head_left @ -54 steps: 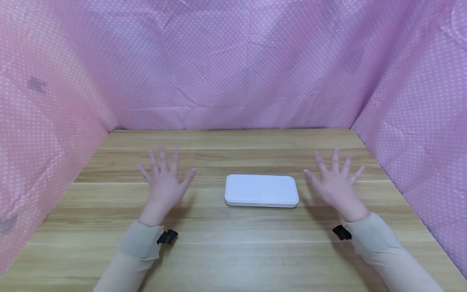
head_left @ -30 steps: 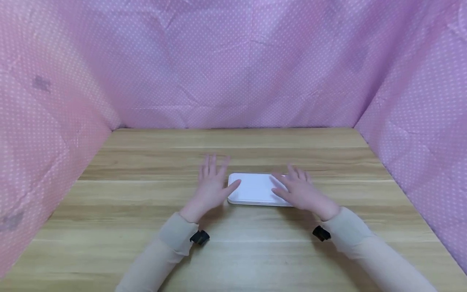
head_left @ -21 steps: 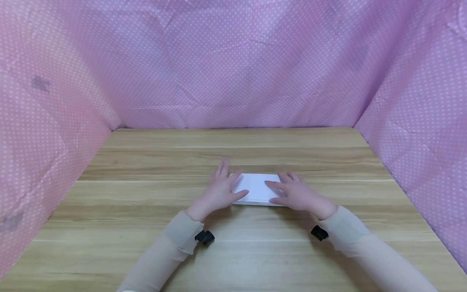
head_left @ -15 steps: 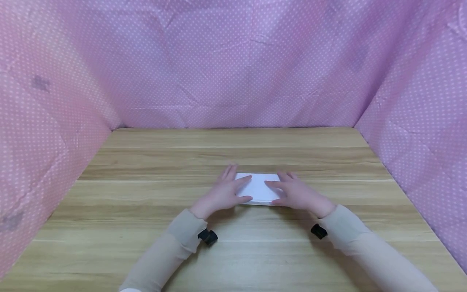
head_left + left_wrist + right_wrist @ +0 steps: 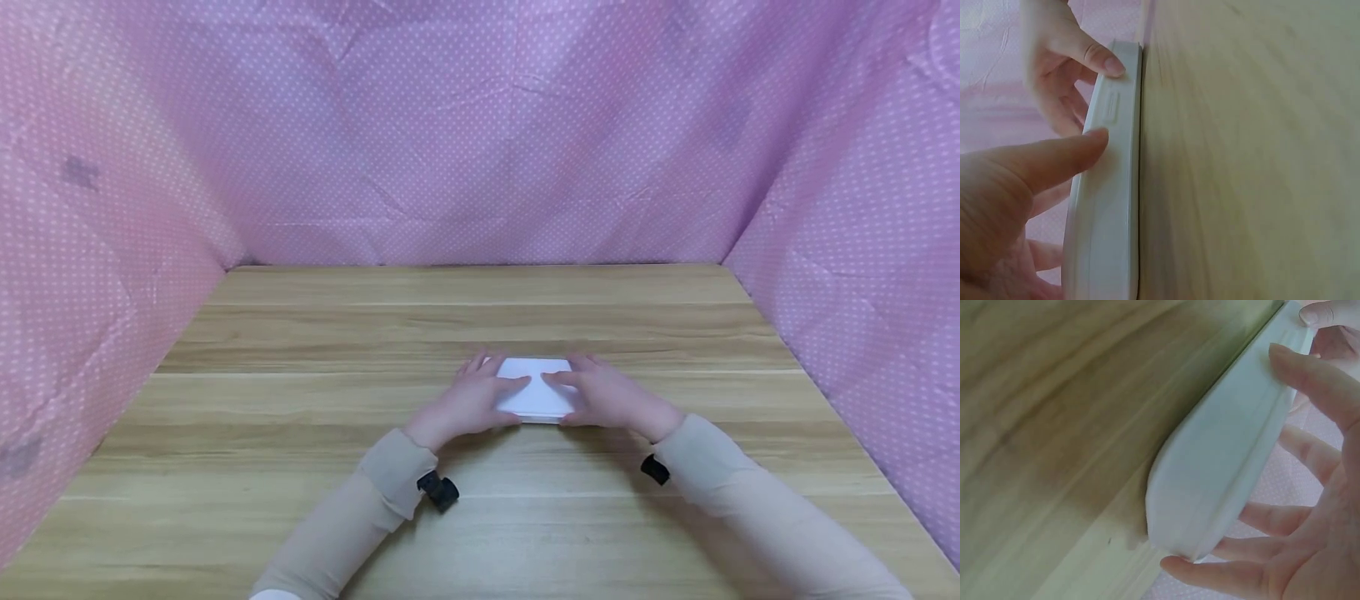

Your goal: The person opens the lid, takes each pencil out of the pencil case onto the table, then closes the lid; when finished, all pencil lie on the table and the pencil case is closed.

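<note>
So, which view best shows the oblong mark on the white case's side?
The left wrist view: close up, the oblong mark shows clearly on the white case, between the thumbs. In the head view it's too small to make out; the right wrist view shows the side, but no clear mark.

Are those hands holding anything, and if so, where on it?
A flat white case: the left hand grips its left end, the right hand its right end, with both thumbs on its near long side.

One thin white box (image 5: 535,389) with rounded corners, flat on the table (image 5: 525,533), length from nine to three o'clock
</note>
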The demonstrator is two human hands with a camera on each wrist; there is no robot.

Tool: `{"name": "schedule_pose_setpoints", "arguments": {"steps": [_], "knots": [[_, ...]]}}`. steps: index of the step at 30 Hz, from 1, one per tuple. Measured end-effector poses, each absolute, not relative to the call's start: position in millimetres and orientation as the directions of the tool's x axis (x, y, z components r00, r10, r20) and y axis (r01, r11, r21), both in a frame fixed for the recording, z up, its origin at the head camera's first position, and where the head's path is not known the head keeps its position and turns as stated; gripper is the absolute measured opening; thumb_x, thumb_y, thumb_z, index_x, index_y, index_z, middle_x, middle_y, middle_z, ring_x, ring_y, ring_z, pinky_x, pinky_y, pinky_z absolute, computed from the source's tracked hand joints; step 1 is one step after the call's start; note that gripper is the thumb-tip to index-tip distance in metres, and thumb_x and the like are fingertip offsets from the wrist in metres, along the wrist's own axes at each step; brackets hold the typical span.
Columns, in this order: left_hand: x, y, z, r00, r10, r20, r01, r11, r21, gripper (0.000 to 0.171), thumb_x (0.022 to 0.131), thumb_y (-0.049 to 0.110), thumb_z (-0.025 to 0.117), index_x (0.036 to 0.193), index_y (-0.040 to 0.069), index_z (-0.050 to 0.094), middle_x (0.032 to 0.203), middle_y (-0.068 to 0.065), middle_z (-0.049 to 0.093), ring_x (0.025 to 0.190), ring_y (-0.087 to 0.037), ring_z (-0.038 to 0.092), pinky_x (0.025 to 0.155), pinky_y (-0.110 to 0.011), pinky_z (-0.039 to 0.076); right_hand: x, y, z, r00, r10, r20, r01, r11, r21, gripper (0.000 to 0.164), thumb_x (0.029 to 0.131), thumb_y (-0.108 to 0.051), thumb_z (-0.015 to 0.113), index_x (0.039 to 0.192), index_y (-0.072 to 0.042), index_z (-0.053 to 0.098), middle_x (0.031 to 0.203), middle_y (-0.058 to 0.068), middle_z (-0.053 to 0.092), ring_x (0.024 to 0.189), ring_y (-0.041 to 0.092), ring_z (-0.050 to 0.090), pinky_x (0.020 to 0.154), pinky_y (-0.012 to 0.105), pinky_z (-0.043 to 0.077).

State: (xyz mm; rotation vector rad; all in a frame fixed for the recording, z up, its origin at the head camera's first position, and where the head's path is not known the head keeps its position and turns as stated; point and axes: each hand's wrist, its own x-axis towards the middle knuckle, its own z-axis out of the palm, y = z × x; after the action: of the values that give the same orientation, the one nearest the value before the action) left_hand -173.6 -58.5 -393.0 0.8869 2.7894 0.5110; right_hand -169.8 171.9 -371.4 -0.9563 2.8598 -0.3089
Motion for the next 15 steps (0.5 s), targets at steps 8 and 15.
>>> {"name": "schedule_pose_setpoints", "arguments": {"steps": [8,15], "knots": [[-173.8,-52.3,-392.7,-0.83,0.557,-0.027,0.518,0.787,0.336,0.056,0.08,0.037,0.074,0.131,0.022,0.058,0.146,-0.023,0.037,0.133,-0.051,0.031,0.104,-0.064,0.029,-173.8,173.6,-373.6,-0.788,-0.614,-0.031,-0.6,0.779,-0.181,0.061,0.072,-0.034,0.081,0.126,-0.015,0.062,0.124,0.032,0.053,0.106,0.047,0.057,0.088,0.057,0.047],[-175.4,-50.5,-391.5,-0.833,0.553,-0.02,0.519,0.793,0.32,0.057,0.077,0.038,0.076,0.13,0.024,0.059,0.145,-0.023,0.039,0.131,-0.05,0.034,0.102,-0.064,0.031,-175.6,175.6,-373.4,-0.77,-0.638,-0.01,-0.627,0.76,-0.173,0.06,0.07,-0.036,0.08,0.124,-0.016,0.063,0.12,0.028,0.058,0.101,0.041,0.06,0.082,0.053,0.05]]}}
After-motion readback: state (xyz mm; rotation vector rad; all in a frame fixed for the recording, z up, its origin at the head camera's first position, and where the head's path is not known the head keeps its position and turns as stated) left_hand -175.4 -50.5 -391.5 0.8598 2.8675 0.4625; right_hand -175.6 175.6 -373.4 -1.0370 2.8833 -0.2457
